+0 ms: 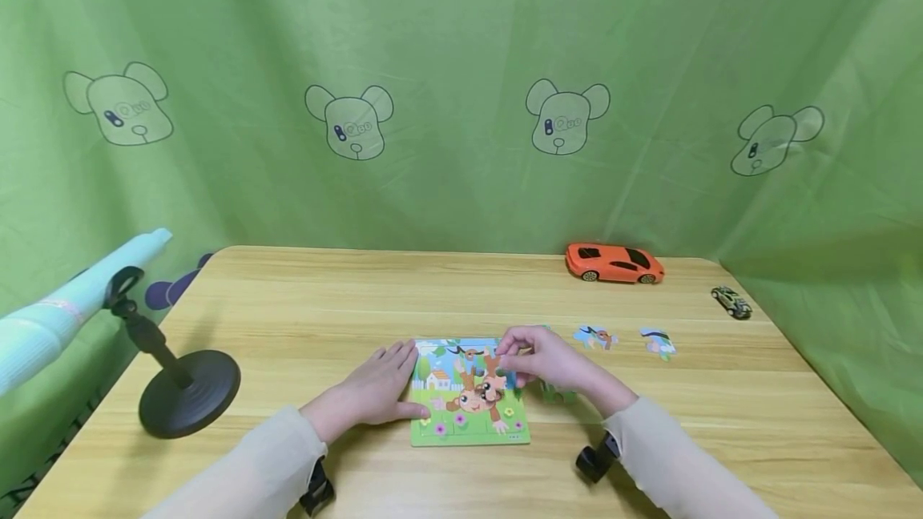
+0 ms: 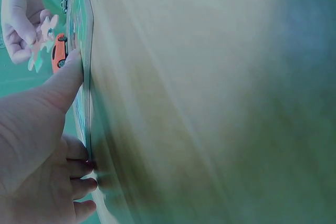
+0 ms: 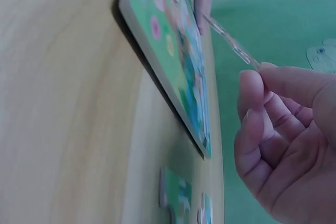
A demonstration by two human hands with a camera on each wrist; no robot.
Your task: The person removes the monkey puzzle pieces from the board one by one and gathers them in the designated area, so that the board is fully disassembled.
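A jigsaw puzzle board (image 1: pixel 461 437) with a monkey, a house and flowers lies on the wooden table in front of me. My left hand (image 1: pixel 378 391) rests along its left side, fingers extended at the edge and thumb on the picture. Over the right part of the board, my right hand (image 1: pixel 541 356) pinches a puzzle piece (image 3: pixel 231 40) between thumb and index finger. In the left wrist view this puzzle piece (image 2: pixel 44 44) is pink and green and held clear above the board. Another green piece (image 1: pixel 558 394) lies beside the board, partly hidden under the right forearm.
Two loose puzzle pieces lie to the right, one nearer (image 1: pixel 595 336) and one farther (image 1: pixel 658 343). An orange toy car (image 1: pixel 613 263) and a small patterned car (image 1: pixel 731 302) stand farther back. At left are a black round-based stand (image 1: pixel 189 395) and a light-blue roll (image 1: pixel 79 303).
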